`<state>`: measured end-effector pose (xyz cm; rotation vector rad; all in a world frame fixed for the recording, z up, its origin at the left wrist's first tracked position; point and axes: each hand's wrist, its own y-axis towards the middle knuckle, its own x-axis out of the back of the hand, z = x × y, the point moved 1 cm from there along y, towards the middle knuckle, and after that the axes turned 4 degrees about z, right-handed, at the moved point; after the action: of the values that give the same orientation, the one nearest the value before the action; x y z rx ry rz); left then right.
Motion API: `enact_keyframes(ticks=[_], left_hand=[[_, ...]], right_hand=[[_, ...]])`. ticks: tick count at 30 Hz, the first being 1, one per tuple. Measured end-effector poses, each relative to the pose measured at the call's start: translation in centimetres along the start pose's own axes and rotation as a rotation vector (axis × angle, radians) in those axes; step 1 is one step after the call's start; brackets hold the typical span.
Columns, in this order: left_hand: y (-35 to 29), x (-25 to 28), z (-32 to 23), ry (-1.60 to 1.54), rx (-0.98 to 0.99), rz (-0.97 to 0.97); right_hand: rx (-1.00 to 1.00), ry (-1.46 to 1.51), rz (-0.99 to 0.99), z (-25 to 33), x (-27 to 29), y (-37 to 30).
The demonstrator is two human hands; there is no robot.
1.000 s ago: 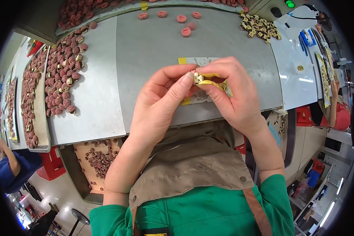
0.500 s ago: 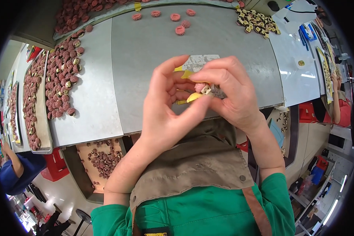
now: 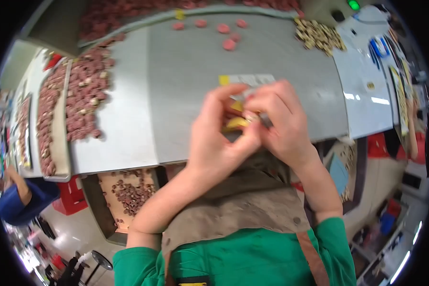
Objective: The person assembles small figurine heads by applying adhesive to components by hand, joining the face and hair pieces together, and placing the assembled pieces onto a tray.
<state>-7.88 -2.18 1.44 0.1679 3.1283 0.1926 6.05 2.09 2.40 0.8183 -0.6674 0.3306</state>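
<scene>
The left hand (image 3: 221, 138) is curved into a wide C over the grey tabletop (image 3: 291, 62), its index finger and thumb well apart, the thumb tip reaching across to the right fingertips. The right hand (image 3: 283, 124) is more tightly bent, its finger and thumb closed on a small pale piece (image 3: 249, 115) that sits in the space between the two hands. A curved yellow piece (image 3: 235, 124) shows just left of it, inside the left hand's curve; whether it is held or worn on a fingertip cannot be made out. Whether the left hand's inner fingers grip anything cannot be told either.

Blur softens the whole view, hands most of all, so the pale piece has no readable outline, and the right fingers cover part of it. Behind the hands lies a light card (image 3: 255, 78) with yellow tape (image 3: 224, 80) at its far left corner; the hands hide most of its near part. Small pink pieces (image 3: 229, 45) lie farther back, smeared into rounded spots, and a cream-and-dark heap (image 3: 319, 37) beyond to the right merges into speckles. The upper edge cuts off the reddish pile (image 3: 124, 16) at the back.
</scene>
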Motion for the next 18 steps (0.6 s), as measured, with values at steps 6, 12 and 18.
enact_keyframes(ticks=[6, 12, 18], left_hand=[[0.5, 6.5, -2.1, 0.294, -0.104, -0.131], [-0.5, 27.5, -6.0, 1.143, 0.102, -0.747], [-4.2, 36.8, -3.6, 1.53, 0.278, -0.787]], right_hand=[[-0.307, -0.215, 0.164, -1.4, 4.8, -0.1], [-0.391, -0.479, 0.088, -14.3, 11.8, -2.9], [-0.282, -0.576, 0.086, -16.2, 11.3, -1.7]])
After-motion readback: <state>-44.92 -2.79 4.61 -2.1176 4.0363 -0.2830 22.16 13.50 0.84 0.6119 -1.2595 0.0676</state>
